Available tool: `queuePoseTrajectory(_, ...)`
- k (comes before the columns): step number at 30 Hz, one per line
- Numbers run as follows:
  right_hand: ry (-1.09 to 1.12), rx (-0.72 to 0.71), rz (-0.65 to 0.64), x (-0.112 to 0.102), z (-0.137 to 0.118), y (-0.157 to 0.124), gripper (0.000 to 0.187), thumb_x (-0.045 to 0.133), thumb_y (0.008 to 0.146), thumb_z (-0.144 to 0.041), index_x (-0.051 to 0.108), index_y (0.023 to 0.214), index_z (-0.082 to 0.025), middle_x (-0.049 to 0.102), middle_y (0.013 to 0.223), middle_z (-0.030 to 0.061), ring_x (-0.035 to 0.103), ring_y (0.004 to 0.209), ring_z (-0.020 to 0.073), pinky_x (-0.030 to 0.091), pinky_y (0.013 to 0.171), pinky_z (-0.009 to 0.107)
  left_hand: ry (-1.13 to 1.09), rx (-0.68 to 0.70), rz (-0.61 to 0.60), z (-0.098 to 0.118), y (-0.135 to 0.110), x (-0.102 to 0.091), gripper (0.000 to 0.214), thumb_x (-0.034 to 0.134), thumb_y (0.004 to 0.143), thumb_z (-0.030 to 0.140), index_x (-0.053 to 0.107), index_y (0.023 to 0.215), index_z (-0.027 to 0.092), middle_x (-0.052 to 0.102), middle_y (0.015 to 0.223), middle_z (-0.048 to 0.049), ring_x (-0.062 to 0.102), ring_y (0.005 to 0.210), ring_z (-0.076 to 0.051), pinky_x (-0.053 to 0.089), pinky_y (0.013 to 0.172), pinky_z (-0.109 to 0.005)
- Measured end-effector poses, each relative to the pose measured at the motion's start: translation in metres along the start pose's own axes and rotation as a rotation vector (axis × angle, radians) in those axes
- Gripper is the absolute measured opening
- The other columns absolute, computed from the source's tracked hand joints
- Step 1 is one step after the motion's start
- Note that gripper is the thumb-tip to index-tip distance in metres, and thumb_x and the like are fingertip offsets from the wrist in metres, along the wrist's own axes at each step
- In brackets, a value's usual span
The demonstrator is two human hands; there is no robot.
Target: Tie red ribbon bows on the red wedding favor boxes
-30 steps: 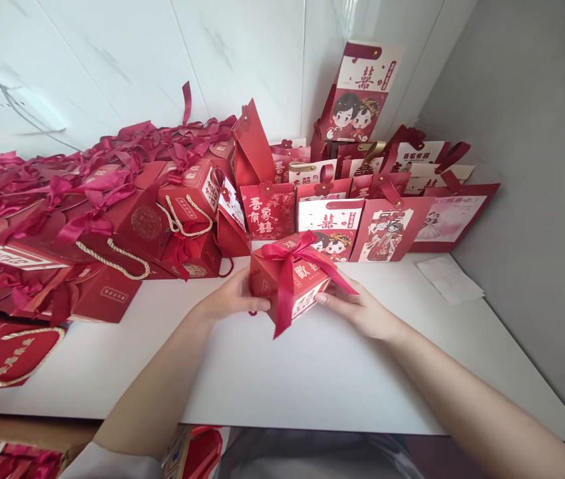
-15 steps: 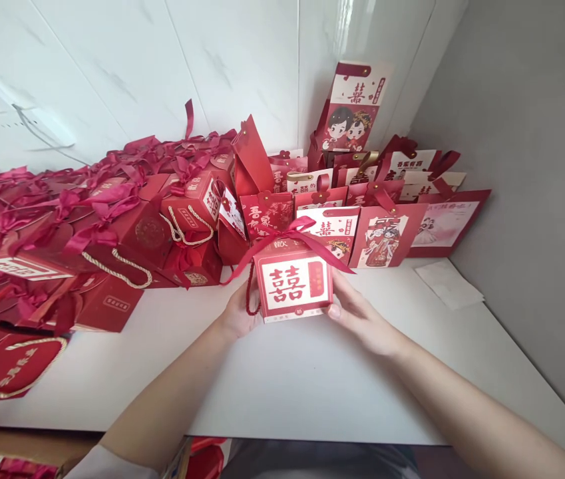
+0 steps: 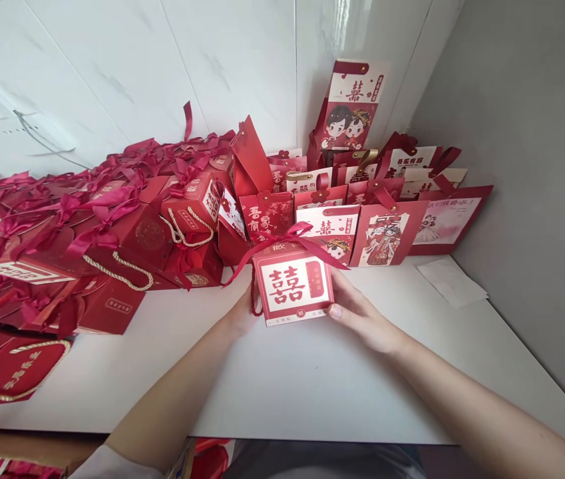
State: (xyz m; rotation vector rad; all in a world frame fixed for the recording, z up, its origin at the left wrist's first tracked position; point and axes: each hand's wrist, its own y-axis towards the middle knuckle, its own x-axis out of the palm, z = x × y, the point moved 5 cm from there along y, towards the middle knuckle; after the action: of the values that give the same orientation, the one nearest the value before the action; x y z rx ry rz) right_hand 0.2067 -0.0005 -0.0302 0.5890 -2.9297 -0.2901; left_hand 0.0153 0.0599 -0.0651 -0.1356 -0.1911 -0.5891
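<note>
Gripping a square red card gift box (image 3: 293,287) — satin ribbon bow (image 3: 289,237) — left hand (image 3: 242,314), right hand (image 3: 362,316) clasping its sides.

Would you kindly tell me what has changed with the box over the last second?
The box, tilted corner-on a second ago, has been turned upright so its labelled face looks at the camera. The left hand and right hand kept hold of its sides. The bags, the heap of boxes and the table stayed put.
</note>
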Motion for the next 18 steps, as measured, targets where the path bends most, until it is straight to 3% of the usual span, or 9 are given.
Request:
queuePoseTrajectory(4, -0.006, 0.016, -0.023, 0.0010, 0.0010, 0.0004, 0.074, 0.060, 0.096, -0.051, 0.024, 0.160, -0.038, 0.028, 0.167, 0.0005, 0.033, 0.151, 0.0294, 0.044, 0.114, 0.044, -0.052, -0.033, -0.011, -0.0018, 0.0028, -0.0009, 0.057, 0.068, 0.083, 0.062, 0.064, 0.127, 0.026, 0.071, 0.128, -0.0093, 0.060, 0.129, -0.036, 0.050, 0.103, -0.051)
queuePoseTrajectory(10, -0.041, 0.084, 0.019, -0.0011, 0.0084, -0.0003, 0.074, 0.059, 0.098, -0.049, 0.021, 0.161, -0.036, 0.033, 0.166, 0.0016, 0.039, 0.148, 0.0276, 0.037, 0.120, 0.044, -0.107, -0.023, 0.006, 0.0033, 0.0065, 0.0005, 0.053, 0.066, 0.084, 0.063, 0.065, 0.126, 0.030, 0.068, 0.134, -0.0046, 0.060, 0.128, -0.034, 0.050, 0.103, -0.049)
queuePoseTrajectory(14, -0.102, 0.053, 0.043, -0.0043, 0.0086, -0.0003, 0.069, 0.052, 0.100, -0.055, 0.027, 0.160, -0.033, 0.028, 0.167, 0.0013, 0.032, 0.152, 0.0277, 0.032, 0.123, 0.044, -0.128, -0.010, -0.033, 0.0050, 0.0066, 0.0049, 0.053, 0.071, 0.080, 0.064, 0.069, 0.120, 0.030, 0.070, 0.131, -0.0059, 0.055, 0.134, -0.037, 0.048, 0.107, -0.051)
queuePoseTrajectory(18, -0.137, 0.041, 0.048, -0.0058, 0.0087, 0.0000, 0.066, 0.047, 0.101, -0.056, 0.028, 0.159, -0.032, 0.028, 0.168, 0.0003, 0.028, 0.154, 0.0260, 0.026, 0.126, 0.044, -0.116, -0.028, -0.029, 0.0035, 0.0055, 0.0050, 0.063, 0.074, 0.076, 0.065, 0.065, 0.130, 0.034, 0.066, 0.137, -0.0060, 0.051, 0.137, -0.038, 0.045, 0.110, -0.053)
